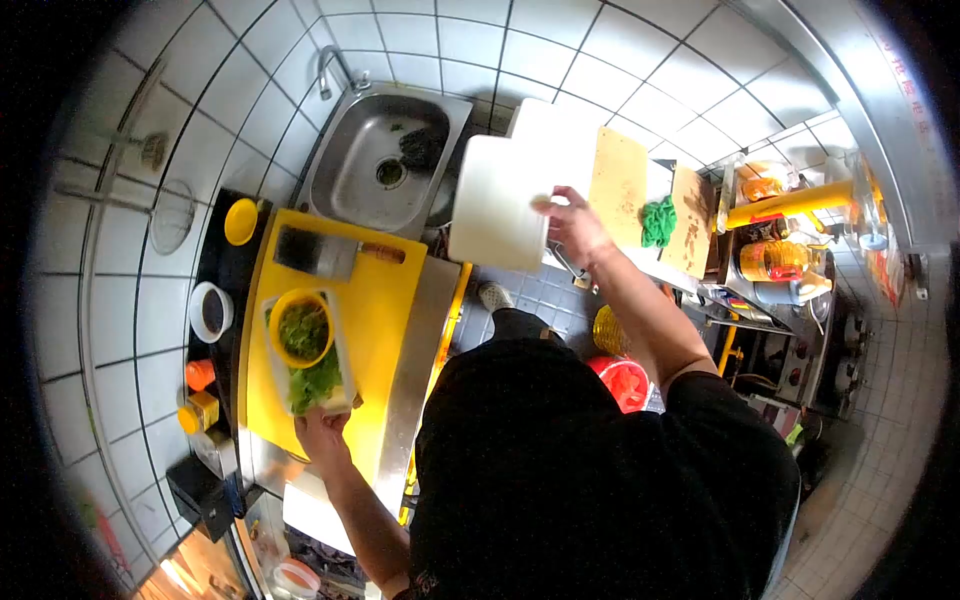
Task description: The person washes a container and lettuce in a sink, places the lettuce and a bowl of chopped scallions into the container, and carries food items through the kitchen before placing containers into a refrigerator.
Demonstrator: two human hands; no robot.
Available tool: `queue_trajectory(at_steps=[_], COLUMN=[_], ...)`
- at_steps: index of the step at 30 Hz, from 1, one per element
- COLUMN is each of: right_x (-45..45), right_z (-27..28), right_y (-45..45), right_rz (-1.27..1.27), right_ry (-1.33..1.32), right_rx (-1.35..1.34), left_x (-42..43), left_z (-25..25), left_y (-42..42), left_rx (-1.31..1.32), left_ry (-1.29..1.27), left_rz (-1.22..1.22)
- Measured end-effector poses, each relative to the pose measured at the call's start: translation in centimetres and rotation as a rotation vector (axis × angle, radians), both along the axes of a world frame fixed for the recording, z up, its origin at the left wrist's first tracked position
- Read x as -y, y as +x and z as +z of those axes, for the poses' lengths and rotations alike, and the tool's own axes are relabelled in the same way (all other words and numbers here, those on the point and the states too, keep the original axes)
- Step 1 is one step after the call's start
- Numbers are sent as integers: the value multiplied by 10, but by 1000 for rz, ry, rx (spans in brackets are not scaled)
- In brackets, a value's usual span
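Note:
My left hand point(322, 435) grips the near end of a white rectangular tray point(345, 360) on the yellow cutting board point(385, 335). In the tray lie green leaves point(316, 382) and a yellow bowl point(302, 295) with leafy greens in it. A cleaver point(335, 253) with a wooden handle rests on the board beyond the tray. My right hand point(578, 228) reaches out to the right side, its fingers closed at the edge of a white rectangular lid point(495, 205) with rounded corners. The fingertips are partly hidden against the lid's edge.
A steel sink point(330, 175) stands at the back left, with dark scrubbing material in it. On the right are a brown board point(615, 185), a green cloth point(658, 222) and oil bottles point(770, 262). A red bucket point(622, 383) sits on the floor. Small bowls and jars line the left wall.

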State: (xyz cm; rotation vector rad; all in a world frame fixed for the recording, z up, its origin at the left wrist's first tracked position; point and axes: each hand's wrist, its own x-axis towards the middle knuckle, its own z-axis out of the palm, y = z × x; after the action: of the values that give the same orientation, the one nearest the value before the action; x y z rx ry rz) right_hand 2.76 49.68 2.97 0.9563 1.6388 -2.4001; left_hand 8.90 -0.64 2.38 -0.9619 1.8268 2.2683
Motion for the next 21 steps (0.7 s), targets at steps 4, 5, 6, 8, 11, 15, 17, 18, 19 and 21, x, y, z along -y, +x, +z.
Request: queue_trajectory(at_steps=[4,5,6,8,11,15,17,18,19,21], right_x=[-83,-102,-119,-135,-136,-131,-135,-139,-144,-154], right_z=[-22,-30,-43,-51,-51,-49,-44,-49,-57,-63], right_y=[-9,-13,-15,-20,-33,-40,-42,-43,-44,-49], right_rz=[-146,-152,-146,-156,-161,-145,-115,-188,-259,-367], right_ry=[40,45,64,93,190,359,392,360,327,242], right_rx=[-29,-32,-39,-30,45,118,127,59,-10,-105], left_x=[-54,-76,-99,-139,-199,-279,-325,-342,-358,-389], left_z=[-10,-9,-7,1,13,22,55,53,50,39], left_y=[-50,-62,-73,-97,-123,-151,-152,-156,-159,-157], left_rx=[-17,-32,-46,-43,-59,-27,-9,2,13,-28], left_ry=[-2,22,47,95,140,123,214,183,153,204], left_rz=[-182,-205,-229,-317,-433,-533,-522,-567,-610,-593])
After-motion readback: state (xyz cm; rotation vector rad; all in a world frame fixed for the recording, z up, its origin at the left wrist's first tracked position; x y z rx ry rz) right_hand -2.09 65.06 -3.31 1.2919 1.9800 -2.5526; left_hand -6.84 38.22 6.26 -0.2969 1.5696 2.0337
